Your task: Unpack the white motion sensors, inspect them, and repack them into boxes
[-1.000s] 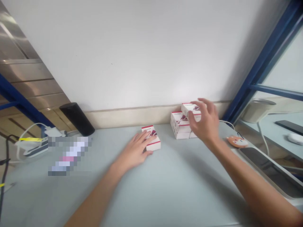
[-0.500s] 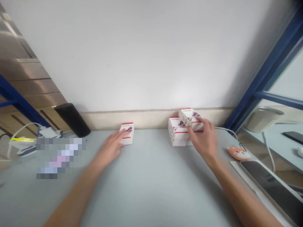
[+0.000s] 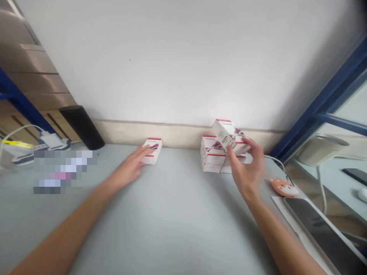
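My right hand point(image 3: 248, 166) grips a small white box point(image 3: 224, 131) with red edging between thumb and fingers. That box is tilted, with its printed narrow side showing, above similar white boxes point(image 3: 210, 160) that stand side by side on the grey table against the wall. Whether it still touches them I cannot tell. To the left, my left hand point(image 3: 129, 168) is on another small white box point(image 3: 156, 147), its fingers over the top and its thumb at the near left corner. The fingers hide part of that box.
A black cylinder point(image 3: 83, 128) stands at the back left, near a power strip point(image 3: 43, 152) with cables. A blurred-out item point(image 3: 63, 172) lies before it. On the right are an orange animal-faced case point(image 3: 284, 188), a phone point(image 3: 318, 225) and a blue frame point(image 3: 315, 110).
My right hand has tipped its box up and away from the boxes beneath. The box under my left hand has turned slightly. The whole view has shifted a little.
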